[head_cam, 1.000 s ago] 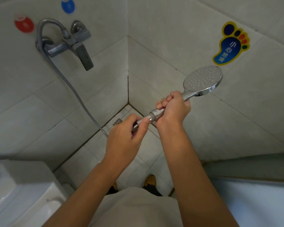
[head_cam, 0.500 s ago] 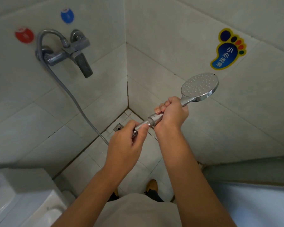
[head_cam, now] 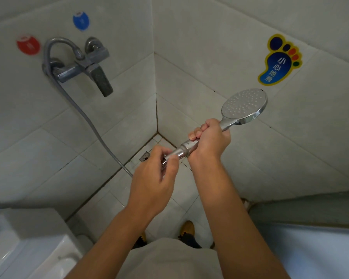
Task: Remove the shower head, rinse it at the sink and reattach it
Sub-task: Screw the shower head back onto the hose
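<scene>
Stage early, removal step | right hand (head_cam: 211, 137) grip closed round shower head (head_cam: 244, 105) handle, held in air near corner | left hand (head_cam: 155, 174) grip pinching hose nut (head_cam: 176, 153) | joint looks still attached | rinse, reattach left

I see: shower head (head_cam: 244, 105) chrome, grey dotted face | foot sticker (head_cam: 278, 61) at 2 o'clock blue, yellow-edged, multicoloured toes | round markers at 10 o'clock: red dot (head_cam: 28, 44), blue dot (head_cam: 81, 20) | wall tiles (head_cam: 199, 47) white, dark grout
</scene>
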The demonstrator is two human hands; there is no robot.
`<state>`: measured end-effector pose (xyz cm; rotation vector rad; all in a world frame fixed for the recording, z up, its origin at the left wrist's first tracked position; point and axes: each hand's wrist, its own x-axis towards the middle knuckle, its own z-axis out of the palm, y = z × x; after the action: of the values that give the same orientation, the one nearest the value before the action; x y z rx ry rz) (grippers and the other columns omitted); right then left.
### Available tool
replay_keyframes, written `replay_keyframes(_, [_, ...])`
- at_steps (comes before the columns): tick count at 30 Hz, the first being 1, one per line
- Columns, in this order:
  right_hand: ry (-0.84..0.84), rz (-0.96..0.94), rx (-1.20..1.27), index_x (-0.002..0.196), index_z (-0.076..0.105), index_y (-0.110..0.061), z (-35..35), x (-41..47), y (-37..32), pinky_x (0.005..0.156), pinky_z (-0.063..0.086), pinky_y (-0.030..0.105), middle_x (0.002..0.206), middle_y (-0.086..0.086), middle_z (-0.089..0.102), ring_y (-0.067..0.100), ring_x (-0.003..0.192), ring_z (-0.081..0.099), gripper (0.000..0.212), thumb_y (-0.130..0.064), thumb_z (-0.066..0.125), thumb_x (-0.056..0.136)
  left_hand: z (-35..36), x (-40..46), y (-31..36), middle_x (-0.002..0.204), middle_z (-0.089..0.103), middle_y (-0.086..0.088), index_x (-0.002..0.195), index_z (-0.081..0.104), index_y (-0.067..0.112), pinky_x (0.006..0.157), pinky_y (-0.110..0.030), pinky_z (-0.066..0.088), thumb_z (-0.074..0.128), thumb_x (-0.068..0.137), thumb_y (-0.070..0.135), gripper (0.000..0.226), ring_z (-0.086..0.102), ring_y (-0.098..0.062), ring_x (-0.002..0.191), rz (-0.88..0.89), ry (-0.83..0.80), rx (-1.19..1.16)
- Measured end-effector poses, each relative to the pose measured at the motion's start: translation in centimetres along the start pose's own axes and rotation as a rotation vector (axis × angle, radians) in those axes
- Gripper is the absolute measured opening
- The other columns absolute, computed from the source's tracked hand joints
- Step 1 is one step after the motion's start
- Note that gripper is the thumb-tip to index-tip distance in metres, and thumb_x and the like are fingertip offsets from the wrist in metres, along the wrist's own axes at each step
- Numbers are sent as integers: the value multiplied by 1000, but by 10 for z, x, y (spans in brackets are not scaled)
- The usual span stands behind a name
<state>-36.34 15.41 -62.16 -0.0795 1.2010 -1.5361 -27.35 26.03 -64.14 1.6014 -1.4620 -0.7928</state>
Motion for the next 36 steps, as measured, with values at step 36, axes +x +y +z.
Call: replay_keyframes(36, [45, 8, 18, 95, 41, -11, -5, 5, -1, 39, 33, 23, 56, 0, 33, 13, 40, 31, 20, 7, 38, 87, -7, 1, 5, 70, 65, 8, 101, 72, 27, 51, -42, 52, 57, 85, 53, 34, 59, -17, 59, -47, 81, -28])
